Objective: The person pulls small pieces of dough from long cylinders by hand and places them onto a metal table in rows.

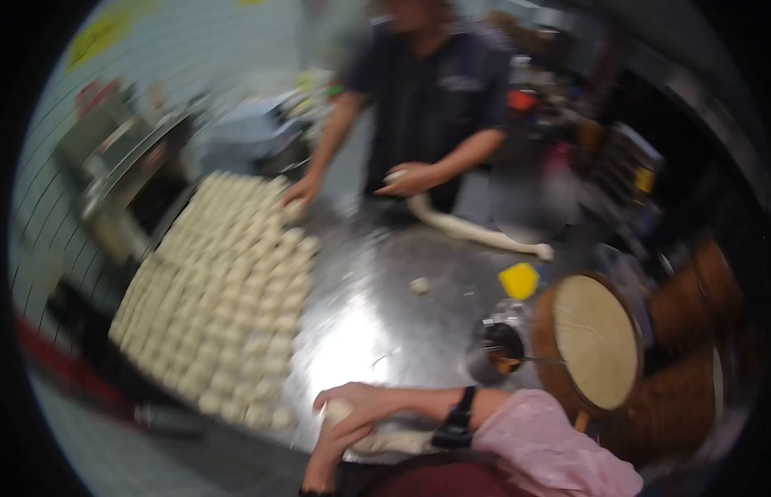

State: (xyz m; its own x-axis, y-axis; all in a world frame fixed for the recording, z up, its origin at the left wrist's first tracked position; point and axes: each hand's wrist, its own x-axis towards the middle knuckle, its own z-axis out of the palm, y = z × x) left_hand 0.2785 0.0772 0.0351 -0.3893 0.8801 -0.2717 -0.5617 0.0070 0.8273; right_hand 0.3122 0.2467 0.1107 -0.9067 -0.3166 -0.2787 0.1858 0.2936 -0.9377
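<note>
At the bottom centre, my right hand [365, 404] reaches in from the right, a dark band on its wrist, with its fingers curled around the end of a dough roll [394, 442]. Against it, my left hand [336, 443] comes up from below and closes on the same dough end. Pale dough shows between both hands; the finger details are blurred. The rest of the roll lies on the metal table [377, 331] beneath my right forearm. To the left, many small dough pieces [228, 290] sit in rows.
Across the table a person [435, 108] holds dough, one hand at the rows. A long dough rope [477, 232], a yellow scraper [519, 281], a small dough lump [419, 285], a dark container [501, 340] and a round wooden-rimmed tub [547, 331] are on the table's right half.
</note>
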